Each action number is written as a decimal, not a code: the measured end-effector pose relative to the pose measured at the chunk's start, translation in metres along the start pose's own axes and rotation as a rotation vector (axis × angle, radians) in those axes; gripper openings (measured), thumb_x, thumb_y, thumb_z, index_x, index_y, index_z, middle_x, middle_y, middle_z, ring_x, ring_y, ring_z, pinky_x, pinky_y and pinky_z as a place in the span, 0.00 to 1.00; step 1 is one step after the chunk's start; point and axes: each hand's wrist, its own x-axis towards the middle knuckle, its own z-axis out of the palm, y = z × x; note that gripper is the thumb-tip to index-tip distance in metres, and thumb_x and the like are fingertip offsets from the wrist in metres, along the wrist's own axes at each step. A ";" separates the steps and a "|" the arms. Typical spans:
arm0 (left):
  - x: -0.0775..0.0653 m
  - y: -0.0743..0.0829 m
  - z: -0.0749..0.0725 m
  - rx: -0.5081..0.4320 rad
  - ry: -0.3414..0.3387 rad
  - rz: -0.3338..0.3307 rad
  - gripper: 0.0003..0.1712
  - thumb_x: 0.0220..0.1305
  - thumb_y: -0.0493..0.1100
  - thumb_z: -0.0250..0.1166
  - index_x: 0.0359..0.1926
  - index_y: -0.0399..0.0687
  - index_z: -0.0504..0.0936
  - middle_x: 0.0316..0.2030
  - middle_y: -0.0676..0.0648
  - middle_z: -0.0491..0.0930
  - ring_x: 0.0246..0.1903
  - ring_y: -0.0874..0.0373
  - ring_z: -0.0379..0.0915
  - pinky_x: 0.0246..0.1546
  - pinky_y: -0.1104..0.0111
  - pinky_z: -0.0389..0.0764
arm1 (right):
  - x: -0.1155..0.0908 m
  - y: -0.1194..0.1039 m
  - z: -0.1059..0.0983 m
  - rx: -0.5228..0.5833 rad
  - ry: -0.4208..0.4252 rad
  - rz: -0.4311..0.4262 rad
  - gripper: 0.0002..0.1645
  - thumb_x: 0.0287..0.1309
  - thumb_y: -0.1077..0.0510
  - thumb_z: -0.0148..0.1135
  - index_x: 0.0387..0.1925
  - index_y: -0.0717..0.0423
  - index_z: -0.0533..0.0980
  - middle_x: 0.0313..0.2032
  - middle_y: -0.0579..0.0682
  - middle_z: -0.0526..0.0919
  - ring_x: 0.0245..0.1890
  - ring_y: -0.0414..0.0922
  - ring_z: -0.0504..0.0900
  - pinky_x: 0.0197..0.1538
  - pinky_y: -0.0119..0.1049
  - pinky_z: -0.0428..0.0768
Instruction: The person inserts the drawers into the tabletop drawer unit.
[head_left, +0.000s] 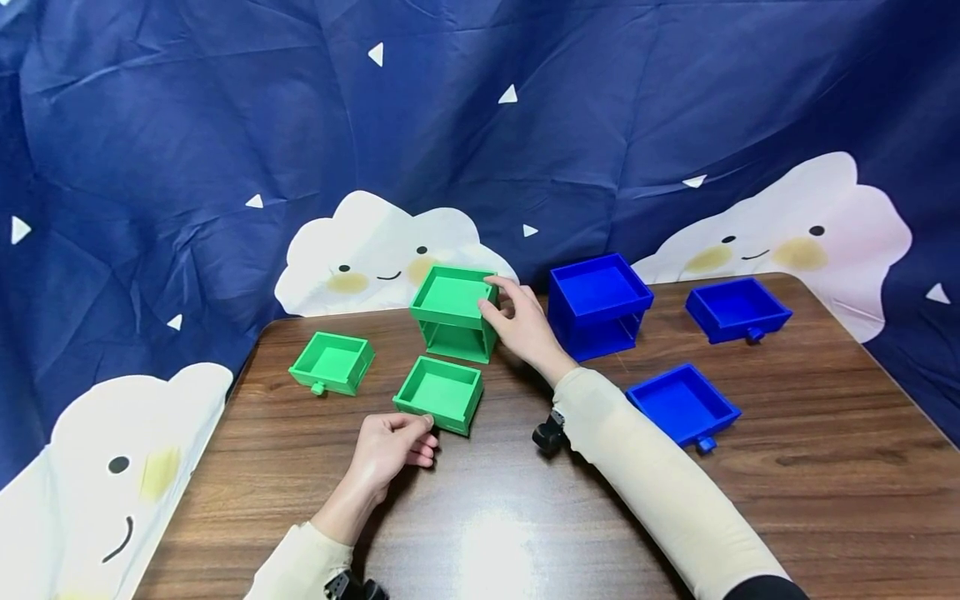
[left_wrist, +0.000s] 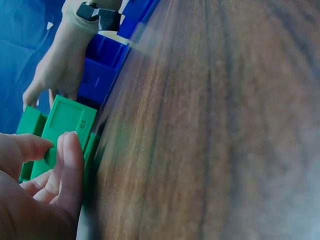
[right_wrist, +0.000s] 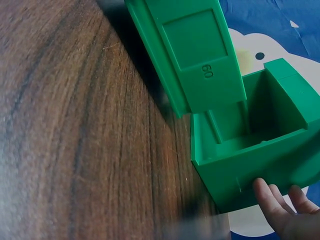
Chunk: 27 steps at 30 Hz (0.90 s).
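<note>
My left hand [head_left: 390,450] pinches the front knob of a green drawer [head_left: 441,387] between thumb and fingers. The drawer lies just in front of a green cabinet [head_left: 456,342], which has a tray-like top and an open front. My right hand [head_left: 525,325] is at the cabinet's right side, its fingertips [right_wrist: 262,187] touching the side wall in the right wrist view. In that view the drawer's side [right_wrist: 197,45], marked with a number, slants up from the cabinet's opening. The knob is mostly hidden by my left fingers in the left wrist view.
A second green drawer [head_left: 330,364] lies to the left. A blue cabinet [head_left: 600,308] with an open front stands right of the green one. Two blue drawers lie beyond it, one farther back [head_left: 738,308] and one nearer [head_left: 684,406]. A blue cloth [head_left: 450,100] hangs behind the table.
</note>
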 end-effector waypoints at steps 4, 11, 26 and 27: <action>0.004 0.001 0.002 0.002 0.006 0.006 0.12 0.73 0.33 0.66 0.45 0.22 0.87 0.22 0.46 0.87 0.19 0.62 0.83 0.26 0.69 0.88 | 0.000 0.000 0.000 0.002 0.000 0.006 0.31 0.79 0.45 0.61 0.77 0.46 0.72 0.61 0.62 0.75 0.55 0.59 0.83 0.63 0.53 0.82; 0.012 0.003 0.005 -0.008 0.011 0.000 0.12 0.73 0.33 0.66 0.45 0.22 0.87 0.21 0.46 0.87 0.19 0.62 0.83 0.25 0.69 0.88 | -0.001 0.000 0.000 0.000 -0.001 0.012 0.31 0.79 0.46 0.61 0.77 0.46 0.72 0.61 0.62 0.75 0.55 0.59 0.83 0.63 0.52 0.82; 0.026 0.007 0.009 -0.027 0.022 0.018 0.14 0.74 0.34 0.66 0.47 0.21 0.87 0.22 0.46 0.87 0.20 0.62 0.84 0.26 0.69 0.89 | -0.001 -0.003 -0.001 -0.006 -0.008 0.020 0.31 0.79 0.46 0.61 0.77 0.45 0.71 0.61 0.62 0.74 0.55 0.58 0.83 0.64 0.52 0.81; 0.027 0.007 0.009 -0.027 0.021 0.019 0.14 0.74 0.34 0.66 0.47 0.21 0.87 0.22 0.46 0.87 0.20 0.62 0.84 0.27 0.69 0.89 | -0.001 -0.004 -0.002 -0.006 -0.008 0.022 0.31 0.79 0.46 0.61 0.77 0.45 0.71 0.61 0.62 0.74 0.55 0.58 0.83 0.64 0.52 0.81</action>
